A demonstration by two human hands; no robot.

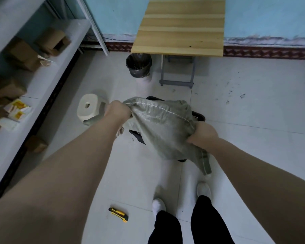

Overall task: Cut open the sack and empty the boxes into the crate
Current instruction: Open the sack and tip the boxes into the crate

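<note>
— So, where's the sack (163,125)?

— Up off the floor, held over the crate (199,117) — a dark crate, mostly hidden under it, with only bits of black rim showing at the far side and at the right. The stitched seam of the sack is on top, running from one hand to the other.

— And the hands?

— Both closed tight on the cloth. The left hand (117,110) is bunched on the far left corner by the seam; the right hand (203,136) grips the near right edge, with a loose strip of sack hanging below it.

— Any boxes?

— None that I can see at the crate; the sack covers its inside. Brown boxes (22,53) sit on the grey shelf (48,80) along the left wall, though they are blurred.

— The knife?

— A yellow and black cutter (118,214) lies on the tiled floor (253,141), near the person's left foot and well apart from both hands.

— What else is around?

— A pale stool (91,109) just beside the left hand, a black bin (138,65) farther back, and a wooden table (180,26) against the blue wall.
</note>
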